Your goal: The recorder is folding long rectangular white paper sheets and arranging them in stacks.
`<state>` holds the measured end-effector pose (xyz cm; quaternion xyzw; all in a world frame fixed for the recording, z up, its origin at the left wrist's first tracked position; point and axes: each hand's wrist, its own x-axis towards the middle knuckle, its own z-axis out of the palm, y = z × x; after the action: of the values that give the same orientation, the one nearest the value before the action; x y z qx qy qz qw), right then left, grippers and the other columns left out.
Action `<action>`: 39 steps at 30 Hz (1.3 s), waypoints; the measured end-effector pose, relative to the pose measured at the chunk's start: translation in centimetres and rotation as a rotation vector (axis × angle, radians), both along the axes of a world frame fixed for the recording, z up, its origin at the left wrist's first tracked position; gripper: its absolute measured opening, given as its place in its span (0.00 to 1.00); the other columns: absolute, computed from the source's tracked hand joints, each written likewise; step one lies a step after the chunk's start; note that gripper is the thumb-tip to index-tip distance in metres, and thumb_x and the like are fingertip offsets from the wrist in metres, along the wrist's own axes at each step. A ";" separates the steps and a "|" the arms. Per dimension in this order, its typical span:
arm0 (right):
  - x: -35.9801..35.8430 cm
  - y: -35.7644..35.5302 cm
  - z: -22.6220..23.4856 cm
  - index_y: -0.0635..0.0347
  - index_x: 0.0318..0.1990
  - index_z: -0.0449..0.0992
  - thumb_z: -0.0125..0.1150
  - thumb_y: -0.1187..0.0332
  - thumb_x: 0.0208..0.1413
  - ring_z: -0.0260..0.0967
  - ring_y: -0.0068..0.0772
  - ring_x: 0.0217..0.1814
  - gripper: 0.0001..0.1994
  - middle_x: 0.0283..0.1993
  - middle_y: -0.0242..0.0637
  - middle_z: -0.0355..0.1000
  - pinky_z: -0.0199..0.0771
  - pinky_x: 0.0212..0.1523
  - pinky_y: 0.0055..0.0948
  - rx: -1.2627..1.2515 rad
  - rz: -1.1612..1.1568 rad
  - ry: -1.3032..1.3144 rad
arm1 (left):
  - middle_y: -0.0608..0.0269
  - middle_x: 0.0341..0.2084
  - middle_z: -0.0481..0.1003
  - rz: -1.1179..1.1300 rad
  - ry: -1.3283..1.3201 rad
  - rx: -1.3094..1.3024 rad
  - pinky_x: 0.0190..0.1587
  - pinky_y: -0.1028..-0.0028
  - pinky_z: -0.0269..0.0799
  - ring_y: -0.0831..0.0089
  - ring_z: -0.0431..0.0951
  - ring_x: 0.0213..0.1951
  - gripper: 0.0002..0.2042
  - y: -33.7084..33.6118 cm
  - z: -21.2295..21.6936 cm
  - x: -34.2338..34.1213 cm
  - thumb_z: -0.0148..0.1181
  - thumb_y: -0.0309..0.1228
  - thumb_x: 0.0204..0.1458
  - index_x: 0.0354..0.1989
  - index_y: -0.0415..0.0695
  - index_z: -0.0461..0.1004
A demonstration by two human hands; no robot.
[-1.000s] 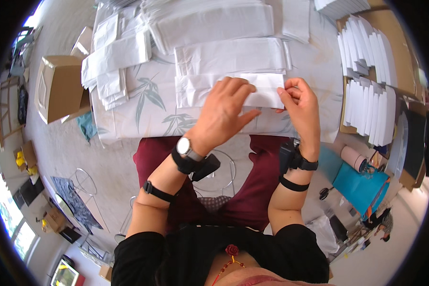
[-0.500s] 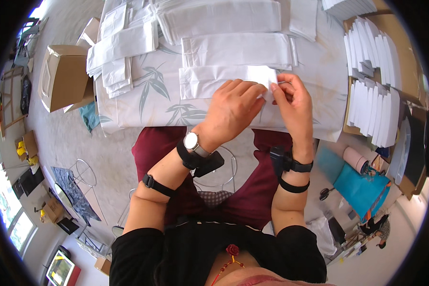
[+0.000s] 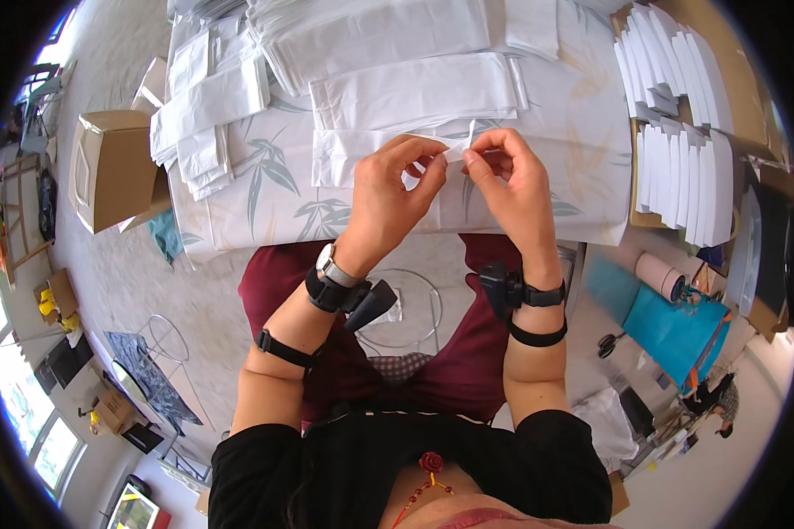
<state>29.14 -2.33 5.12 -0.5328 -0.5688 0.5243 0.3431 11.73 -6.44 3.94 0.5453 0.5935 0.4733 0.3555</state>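
Note:
A long flat white strip [image 3: 333, 159], perhaps a folded bag of thin paper or plastic, lies crosswise near the table's front edge. My left hand [image 3: 388, 189] rests over its middle, with thumb and fingers pinching the strip toward its right end. My right hand [image 3: 516, 189] pinches that same end, where a thin corner stands up between the fingertips. The two hands are close together, almost touching. Just beyond lies another flat white strip [image 3: 415, 93]. The fingers hide part of the end being held.
A leaf-patterned cloth covers the table [image 3: 582, 167]. Farther back spreads a pile of white strips [image 3: 379, 40], with a crossed stack [image 3: 205, 101] at the left. Upright white pieces [image 3: 684, 172] fill cardboard boxes along the right side. An open cardboard box [image 3: 119, 167] stands left of the table.
My left hand has rolled from palm-down, so its thumb now shows. The strip's right end has been drawn up into a narrow raised corner. The whole view has shifted slightly.

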 end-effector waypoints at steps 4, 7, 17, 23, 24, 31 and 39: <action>0.0 -0.3 0.5 0.64 0.41 0.75 0.69 0.74 0.58 0.79 0.26 0.38 0.08 0.36 0.33 0.78 0.78 0.43 0.28 0.058 0.087 -0.053 | 0.58 0.33 0.83 0.029 -0.051 0.014 0.35 0.74 0.77 0.72 0.82 0.32 0.05 0.0 0.0 0.3 0.68 0.22 0.55 0.38 0.37 0.82; 0.2 -0.3 0.7 0.64 0.41 0.76 0.70 0.76 0.57 0.79 0.27 0.39 0.08 0.38 0.34 0.78 0.78 0.44 0.28 0.088 0.114 -0.055 | 0.58 0.33 0.82 0.099 -0.110 -0.015 0.36 0.74 0.77 0.71 0.83 0.32 0.04 0.1 -0.1 0.1 0.68 0.21 0.54 0.36 0.37 0.81; 0.1 -0.6 0.1 0.66 0.48 0.78 0.67 0.80 0.58 0.81 0.31 0.42 0.11 0.46 0.40 0.79 0.80 0.44 0.28 0.177 0.101 -0.080 | 0.59 0.36 0.83 -0.018 0.037 0.057 0.43 0.73 0.79 0.71 0.84 0.37 0.06 -0.2 0.5 0.8 0.67 0.21 0.54 0.40 0.37 0.81; 0.3 -0.5 0.5 0.66 0.47 0.78 0.66 0.79 0.58 0.82 0.30 0.41 0.09 0.42 0.39 0.80 0.80 0.44 0.29 0.183 0.110 -0.126 | 0.62 0.38 0.84 -0.036 -0.075 -0.058 0.46 0.75 0.80 0.76 0.83 0.39 0.06 -0.2 -0.3 0.8 0.67 0.21 0.58 0.42 0.35 0.82; 0.3 -0.5 0.5 0.66 0.47 0.78 0.66 0.79 0.58 0.82 0.30 0.41 0.09 0.42 0.39 0.80 0.80 0.44 0.29 0.183 0.109 -0.127 | 0.62 0.38 0.84 -0.031 -0.112 -0.088 0.46 0.75 0.80 0.77 0.83 0.39 0.06 -0.2 -0.3 0.8 0.67 0.22 0.59 0.42 0.34 0.82; 0.2 -0.6 0.5 0.66 0.44 0.79 0.66 0.78 0.59 0.81 0.31 0.39 0.07 0.40 0.39 0.80 0.80 0.43 0.29 0.209 0.104 -0.128 | 0.61 0.34 0.85 -0.003 -0.254 -0.191 0.44 0.74 0.80 0.75 0.85 0.37 0.05 0.0 -0.7 0.5 0.69 0.24 0.57 0.39 0.35 0.82; 0.1 -0.5 0.3 0.67 0.41 0.79 0.66 0.79 0.58 0.80 0.33 0.38 0.06 0.39 0.40 0.80 0.79 0.43 0.29 0.272 0.113 -0.145 | 0.62 0.35 0.83 -0.030 -0.252 -0.175 0.45 0.73 0.80 0.76 0.83 0.37 0.05 0.0 -0.5 0.5 0.69 0.24 0.56 0.38 0.36 0.82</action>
<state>29.24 -2.84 5.45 -0.4850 -0.6869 0.4212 0.3399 12.23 -6.40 3.46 0.4574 0.5750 0.4790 0.4805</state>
